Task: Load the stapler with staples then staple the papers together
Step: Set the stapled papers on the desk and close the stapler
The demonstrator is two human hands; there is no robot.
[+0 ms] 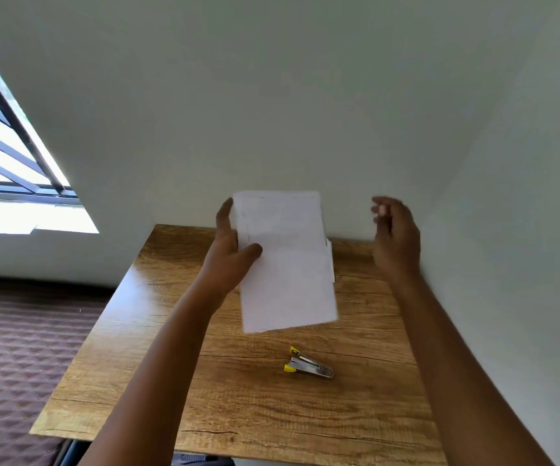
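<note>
Two hands are up over the wooden desk [238, 408] from where I watch. My left hand [229, 253] grips a stack of white paper sheets [285, 264] along its left edge, thumb curled onto the front face and fingers behind, so the stack is lifted clear of the desk. Its long axis runs away from me toward the white wall [271, 95], top edge against the wall's background, near edge tilted down to the right above the middle of the desk. At the right side a couple of sheet edges peek out unevenly.

My right hand [394, 237] hovers apart from the stack on its right, holding nothing, fingers loosely bent and somewhat blurred.

On the desk, nearer me than the papers, lies the small metal stapler with yellow tips [308, 364]. Its long axis runs diagonally: the hinged end points to the lower right, the yellow-tipped ends to the upper left, and its two arms are splayed apart. It lies well apart from both hands.

Off to the left I see a barred window [9, 156] with bright light, and below it a brown quilted surface [19, 348] beside the desk.
</note>
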